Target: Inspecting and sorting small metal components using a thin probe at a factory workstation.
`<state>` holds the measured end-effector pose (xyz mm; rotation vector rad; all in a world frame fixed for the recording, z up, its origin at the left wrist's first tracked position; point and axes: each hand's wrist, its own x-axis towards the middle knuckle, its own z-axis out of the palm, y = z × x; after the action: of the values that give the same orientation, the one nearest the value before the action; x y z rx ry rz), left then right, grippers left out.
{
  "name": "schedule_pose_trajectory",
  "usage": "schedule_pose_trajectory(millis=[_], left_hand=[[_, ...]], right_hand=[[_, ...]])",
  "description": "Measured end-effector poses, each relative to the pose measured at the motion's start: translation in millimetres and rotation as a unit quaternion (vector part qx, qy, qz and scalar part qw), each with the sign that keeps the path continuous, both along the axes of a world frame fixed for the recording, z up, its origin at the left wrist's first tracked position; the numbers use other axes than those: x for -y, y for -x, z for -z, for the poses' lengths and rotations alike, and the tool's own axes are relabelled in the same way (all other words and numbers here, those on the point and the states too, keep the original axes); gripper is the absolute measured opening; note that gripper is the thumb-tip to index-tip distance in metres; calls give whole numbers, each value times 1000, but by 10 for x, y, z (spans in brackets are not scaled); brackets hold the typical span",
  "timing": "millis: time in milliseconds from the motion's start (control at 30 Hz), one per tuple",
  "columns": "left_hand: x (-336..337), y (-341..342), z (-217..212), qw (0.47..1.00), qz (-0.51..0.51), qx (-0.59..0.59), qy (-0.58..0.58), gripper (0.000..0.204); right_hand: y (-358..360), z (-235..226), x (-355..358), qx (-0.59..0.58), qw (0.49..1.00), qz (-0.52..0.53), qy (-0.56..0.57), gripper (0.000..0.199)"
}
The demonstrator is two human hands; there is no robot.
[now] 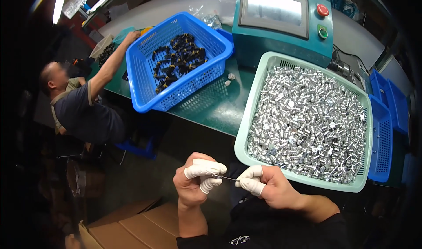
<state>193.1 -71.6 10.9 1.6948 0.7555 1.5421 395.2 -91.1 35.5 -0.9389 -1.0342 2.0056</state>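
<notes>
At nine o'clock a co-worker (83,104) sits, one arm reaching up the table (211,108); at eleven a blue basket (145,86) holds black parts (178,57); low at six the left hand (193,185) and right hand (268,185), white cots on their fingers (204,167), pinch the two ends of a thin wire (226,177), fingers closed on it, just below the green basket (246,134) of silver caps (307,121) at three; a teal machine (281,24) stands at one.
</notes>
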Motion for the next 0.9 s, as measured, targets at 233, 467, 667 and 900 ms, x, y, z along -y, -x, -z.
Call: schedule_pose_trajectory(millis=[233, 467, 667, 900], left_hand=[[83, 227, -200, 972, -133, 185, 52, 12], [300, 156, -111, 954, -49, 260, 142, 26], [516, 378, -302, 941, -70, 304, 132, 35], [267, 344, -445, 907, 61, 388, 155, 43]], right_hand=[[-33, 138, 136, 225, 798, 159, -537, 14], [-270, 336, 342, 230, 849, 214, -425, 12], [-148, 238, 276, 215, 851, 128, -462, 11], [-170, 171, 114, 157, 848, 163, -480, 14]])
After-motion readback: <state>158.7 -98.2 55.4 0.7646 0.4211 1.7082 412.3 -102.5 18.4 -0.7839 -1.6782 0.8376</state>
